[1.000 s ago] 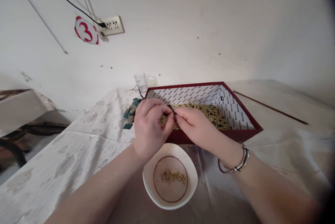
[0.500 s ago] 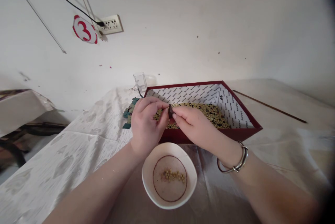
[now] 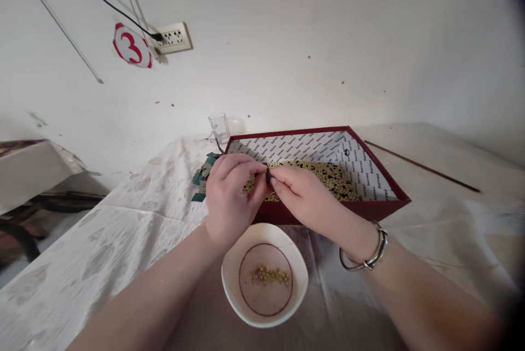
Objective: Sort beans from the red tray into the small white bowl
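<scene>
From the head camera, the left hand and right hand meet above the near edge of the red box, fingertips pressed together on a small dark bead. It looks tiny, hard, light and slippery, best pinched across its sides. A white bowl sits below at the table's near edge.
</scene>
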Motion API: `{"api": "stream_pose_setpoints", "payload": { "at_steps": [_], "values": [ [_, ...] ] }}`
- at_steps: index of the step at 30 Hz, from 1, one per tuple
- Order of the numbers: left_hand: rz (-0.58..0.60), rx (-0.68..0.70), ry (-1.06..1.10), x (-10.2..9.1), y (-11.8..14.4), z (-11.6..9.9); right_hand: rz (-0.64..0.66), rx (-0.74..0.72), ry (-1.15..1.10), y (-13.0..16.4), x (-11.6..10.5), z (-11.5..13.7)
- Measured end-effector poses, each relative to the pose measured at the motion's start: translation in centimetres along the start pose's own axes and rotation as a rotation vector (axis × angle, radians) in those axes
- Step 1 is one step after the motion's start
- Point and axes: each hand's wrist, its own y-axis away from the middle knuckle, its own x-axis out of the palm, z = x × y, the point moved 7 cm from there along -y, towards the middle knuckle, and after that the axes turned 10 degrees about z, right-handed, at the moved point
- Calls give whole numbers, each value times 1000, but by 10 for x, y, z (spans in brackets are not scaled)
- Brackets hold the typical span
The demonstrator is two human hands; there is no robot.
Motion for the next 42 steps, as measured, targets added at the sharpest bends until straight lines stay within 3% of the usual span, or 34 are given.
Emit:
{"api": "stream_pose_setpoints", "payload": {
  "at_steps": [12,17,22,27,31,36,42],
  "values": [
    [0,82,-72,0,0,-6,-12,25,-6,0,0,-2],
    [-37,33,-85,-3,0,-2,6,18,-8,0,0,-1],
    [4,116,-79,0,1,-9,-13,30,-9,1,0,-2],
    [-22,42,-73,-2,0,-4,-6,17,-6,0,0,-2],
    [4,89,-63,-1,0,-7,-13,18,-8,0,0,-2],
    [-3,24,-42,-2,-1,-1,-4,1,-5,0,0,0],
    [10,42,-31,0,0,0,-6,-9,-2,0,0,0]
  ]
}}
